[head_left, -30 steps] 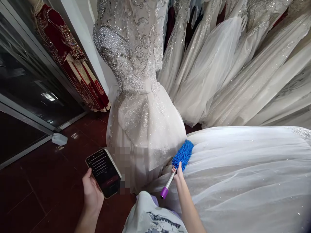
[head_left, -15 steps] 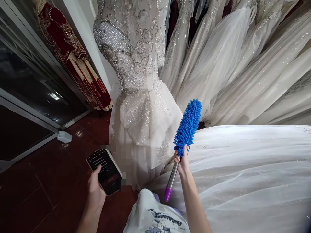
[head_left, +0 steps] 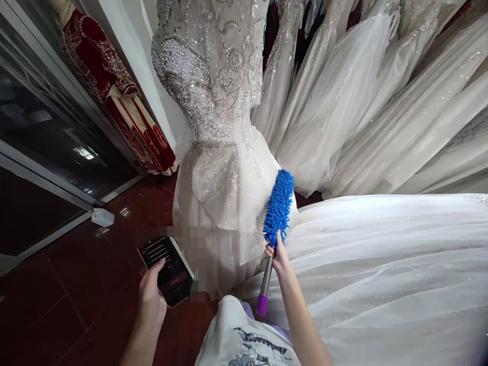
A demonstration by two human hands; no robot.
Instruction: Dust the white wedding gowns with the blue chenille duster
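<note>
Lowered leftward, the blue duster [head_left: 278, 208] stands upright in the right hand's [head_left: 279, 254] closed grip; left hand [head_left: 150, 295] clasps phone [head_left: 166, 270].

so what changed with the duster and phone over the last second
The right hand swung the duster up off the tulle skirt, then tipped its blue head left, so it now stands against the beaded gown. The grip on the handle stayed the same. The left hand holds the phone as before, thumb now on its screen.
</note>
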